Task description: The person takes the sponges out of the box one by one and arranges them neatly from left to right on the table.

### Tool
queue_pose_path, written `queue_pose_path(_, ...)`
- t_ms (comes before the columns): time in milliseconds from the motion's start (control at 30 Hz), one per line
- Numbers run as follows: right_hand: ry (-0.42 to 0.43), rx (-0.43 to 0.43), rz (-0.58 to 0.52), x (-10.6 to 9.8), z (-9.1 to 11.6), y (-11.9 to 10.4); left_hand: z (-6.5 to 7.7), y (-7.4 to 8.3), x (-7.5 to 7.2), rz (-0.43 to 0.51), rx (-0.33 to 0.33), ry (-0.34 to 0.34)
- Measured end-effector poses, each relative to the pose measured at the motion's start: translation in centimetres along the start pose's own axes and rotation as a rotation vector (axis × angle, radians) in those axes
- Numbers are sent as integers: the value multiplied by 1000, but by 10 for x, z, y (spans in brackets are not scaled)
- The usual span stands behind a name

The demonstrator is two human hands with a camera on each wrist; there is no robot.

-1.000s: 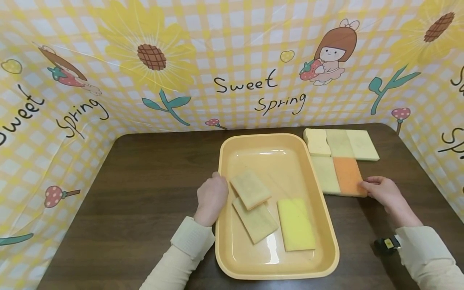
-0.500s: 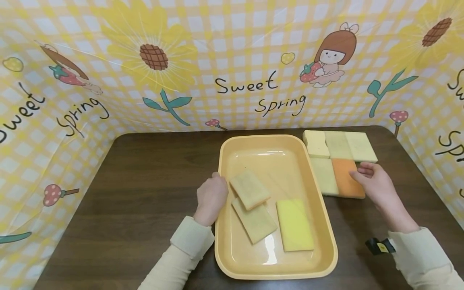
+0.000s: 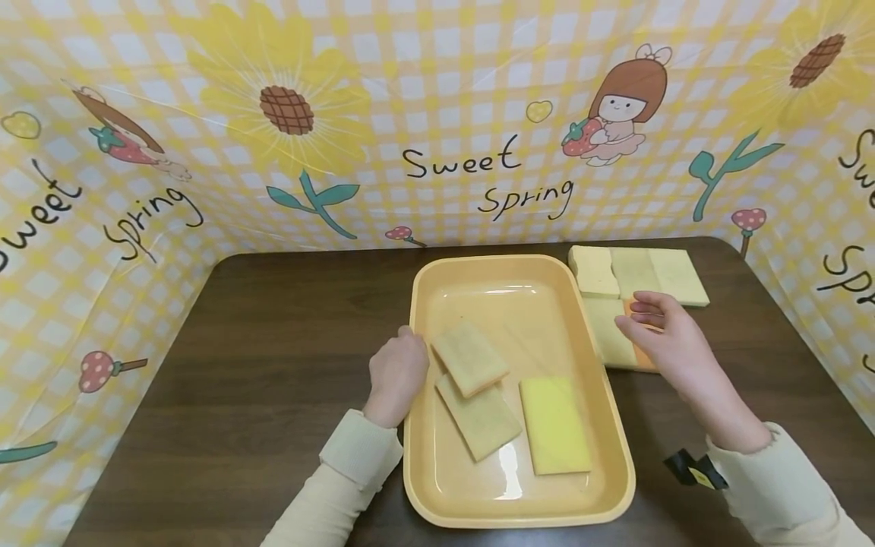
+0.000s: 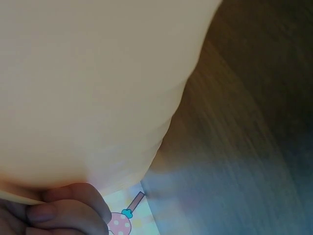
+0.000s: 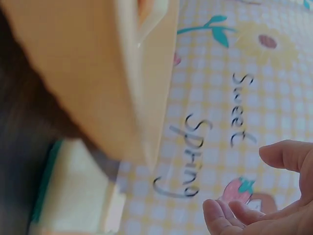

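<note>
My left hand (image 3: 398,376) grips the left rim of a pale orange plastic tray (image 3: 509,513); in the left wrist view its fingers (image 4: 73,210) curl round the rim. Inside the tray lie two overlapping beige-green sponges (image 3: 472,357) and a yellow sponge (image 3: 555,425). My right hand (image 3: 673,342) hovers over the orange sponge (image 3: 645,361), partly hiding it, with thumb and fingers apart and nothing between them. A pale green sponge (image 3: 611,332) lies beside the orange one, against the tray's right side. The right wrist view shows the hand's fingers (image 5: 220,215) apart from the tray wall.
Behind the orange sponge, a row holds a wavy-edged cream sponge (image 3: 596,272) and two pale green sponges (image 3: 677,275). The dark wood table (image 3: 287,342) extends left of the tray. A yellow checked cloth (image 3: 437,114) walls the back and sides.
My right hand has left the orange sponge's right edge and moved left over it, toward the tray. The left hand stays on the tray rim, and the sponges keep their places.
</note>
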State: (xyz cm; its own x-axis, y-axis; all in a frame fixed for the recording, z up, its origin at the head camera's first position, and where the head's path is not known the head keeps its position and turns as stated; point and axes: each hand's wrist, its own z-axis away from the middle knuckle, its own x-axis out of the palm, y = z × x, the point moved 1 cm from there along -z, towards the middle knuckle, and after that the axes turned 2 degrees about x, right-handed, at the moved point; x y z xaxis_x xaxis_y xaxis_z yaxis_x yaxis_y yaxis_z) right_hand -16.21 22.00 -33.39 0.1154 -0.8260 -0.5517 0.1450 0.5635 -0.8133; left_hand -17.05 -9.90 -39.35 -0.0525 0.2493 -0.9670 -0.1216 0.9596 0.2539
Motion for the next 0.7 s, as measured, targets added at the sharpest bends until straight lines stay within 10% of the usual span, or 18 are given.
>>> queue_pose_path(700,-115,-111,-75,47,-1,-54,-1,0,3,-2,-6,-15)
